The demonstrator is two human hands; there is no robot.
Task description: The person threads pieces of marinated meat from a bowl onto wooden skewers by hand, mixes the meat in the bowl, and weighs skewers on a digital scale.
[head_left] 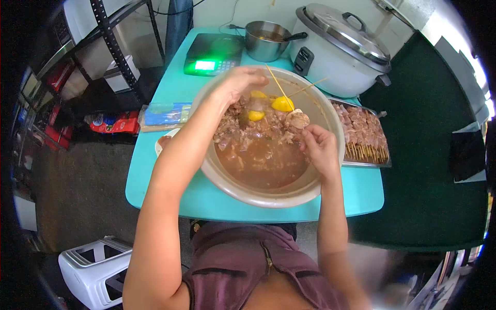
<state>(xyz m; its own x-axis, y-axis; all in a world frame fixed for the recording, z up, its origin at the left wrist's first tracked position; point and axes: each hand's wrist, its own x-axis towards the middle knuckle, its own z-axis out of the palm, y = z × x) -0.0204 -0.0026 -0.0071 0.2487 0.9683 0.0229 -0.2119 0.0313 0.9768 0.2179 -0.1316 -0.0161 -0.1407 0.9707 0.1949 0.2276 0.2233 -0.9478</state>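
A large cream basin (333, 155) holds brown liquid and pieces of marinated meat (232, 132). Over its upper left part is my left hand (243, 82), with the fingers bent and partly blurred; whether it holds anything is unclear. Near the basin's right side, my right hand (319, 144) pinches something small at the edge of a pale round piece (297, 119). Yellow lemon halves (282, 104) lie on the meat between the hands. Two thin wooden skewers (275, 78) stick up beside them, one leaning left and one right.
A turquoise table (356, 194) carries a lit scale (214, 54), a steel pot (266, 46) with a ladle, a large rice cooker (330, 57), a tray of skewered meat (359, 129) at right, and packaged skewers (165, 114) at left. A white stool (95, 263) stands lower left.
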